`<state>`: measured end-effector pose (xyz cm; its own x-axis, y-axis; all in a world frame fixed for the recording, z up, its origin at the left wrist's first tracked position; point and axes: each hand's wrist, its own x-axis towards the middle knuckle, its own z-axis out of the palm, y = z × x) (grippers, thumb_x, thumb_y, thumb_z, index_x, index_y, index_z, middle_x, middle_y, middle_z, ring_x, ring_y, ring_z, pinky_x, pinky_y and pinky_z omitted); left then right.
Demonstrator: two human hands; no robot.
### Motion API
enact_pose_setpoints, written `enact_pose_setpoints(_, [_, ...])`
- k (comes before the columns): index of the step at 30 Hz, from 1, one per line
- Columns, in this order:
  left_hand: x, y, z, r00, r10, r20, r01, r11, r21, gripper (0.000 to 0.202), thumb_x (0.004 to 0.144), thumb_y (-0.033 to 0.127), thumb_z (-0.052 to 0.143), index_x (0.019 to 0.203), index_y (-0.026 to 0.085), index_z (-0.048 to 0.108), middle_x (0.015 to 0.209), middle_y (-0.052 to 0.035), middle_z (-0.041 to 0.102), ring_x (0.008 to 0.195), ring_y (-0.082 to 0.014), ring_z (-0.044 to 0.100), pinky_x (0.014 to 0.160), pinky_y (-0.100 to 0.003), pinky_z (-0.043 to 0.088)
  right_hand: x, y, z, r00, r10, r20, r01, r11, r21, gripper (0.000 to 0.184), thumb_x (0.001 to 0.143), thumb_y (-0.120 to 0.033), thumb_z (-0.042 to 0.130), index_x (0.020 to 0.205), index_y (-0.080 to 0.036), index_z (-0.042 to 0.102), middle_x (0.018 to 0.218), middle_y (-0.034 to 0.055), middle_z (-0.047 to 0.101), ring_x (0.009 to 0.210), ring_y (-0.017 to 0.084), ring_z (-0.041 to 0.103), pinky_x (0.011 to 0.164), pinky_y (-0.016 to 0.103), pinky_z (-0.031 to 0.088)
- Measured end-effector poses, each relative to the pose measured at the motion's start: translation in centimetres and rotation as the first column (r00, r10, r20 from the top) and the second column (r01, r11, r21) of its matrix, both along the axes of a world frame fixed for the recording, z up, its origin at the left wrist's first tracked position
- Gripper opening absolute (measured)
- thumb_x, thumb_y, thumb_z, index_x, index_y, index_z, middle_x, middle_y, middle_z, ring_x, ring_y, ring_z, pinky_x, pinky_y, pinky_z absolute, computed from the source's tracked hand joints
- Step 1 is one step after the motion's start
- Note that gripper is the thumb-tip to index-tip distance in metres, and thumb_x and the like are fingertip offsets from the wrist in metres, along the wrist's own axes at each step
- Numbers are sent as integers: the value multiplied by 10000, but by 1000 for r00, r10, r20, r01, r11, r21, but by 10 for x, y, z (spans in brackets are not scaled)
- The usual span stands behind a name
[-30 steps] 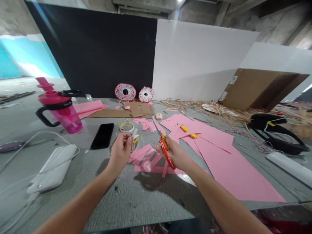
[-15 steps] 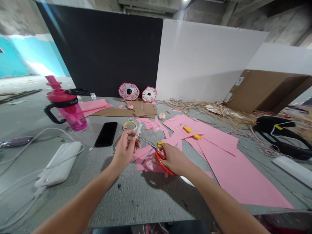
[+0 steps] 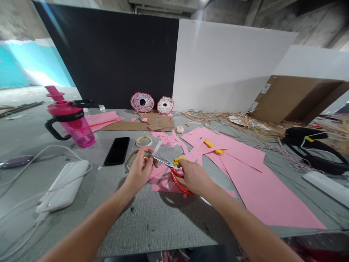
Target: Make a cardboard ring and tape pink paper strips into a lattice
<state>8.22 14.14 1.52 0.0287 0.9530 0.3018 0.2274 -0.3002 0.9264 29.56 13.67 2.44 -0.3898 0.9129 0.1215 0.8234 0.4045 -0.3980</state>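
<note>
My left hand (image 3: 141, 165) pinches a narrow whitish strip (image 3: 156, 147) that sticks up past its fingertips; whether it is tape or paper I cannot tell. In my right hand (image 3: 192, 176) are scissors (image 3: 169, 163) with a red handle loop and a yellow part near the thumb. Their metal blades point left and reach the left fingers, at the foot of the strip. The fingers hide the blade tips. Beneath both hands lie pink paper scraps (image 3: 160, 186). A brown ring-shaped band (image 3: 129, 160) lies partly behind the left hand.
Large pink sheets (image 3: 268, 196) carry a yellow cutter-like tool (image 3: 214, 147). A tape roll (image 3: 143, 141), phone (image 3: 117, 151), white power bank (image 3: 64, 185) and pink bottle (image 3: 80, 133) stand or lie leftward. Two string-wound rings (image 3: 142, 102) lean at the back. Headphones (image 3: 313, 151) lie right.
The scissor blades have turned to show a broader face and meet the left fingers. The strip's upper end has shifted slightly right. The view has moved a little.
</note>
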Motion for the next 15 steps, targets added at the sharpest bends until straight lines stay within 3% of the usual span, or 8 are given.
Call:
enact_pose_setpoints(9, [3, 1, 4, 993, -27, 111, 34, 998, -61, 212, 859, 292, 502, 1034, 228, 401, 636, 43, 613, 387, -72, 358, 426, -212, 267, 0, 3, -1, 1000, -2, 21, 2, 1000, -4, 315, 901, -369, 620, 1134, -169, 687, 904, 108, 760, 870, 264, 711, 712, 309, 447])
enact_pose_setpoints(15, [4, -1, 9, 992, -23, 126, 35, 995, -89, 244, 844, 304, 517, 1046, 219, 409, 645, 37, 625, 405, -68, 351, 434, -209, 279, 0, -3, 3, 999, 29, 16, -29, 1000, -6, 368, 951, -414, 541, 1179, -149, 653, 1035, 142, 751, 924, 292, 713, 717, 332, 458])
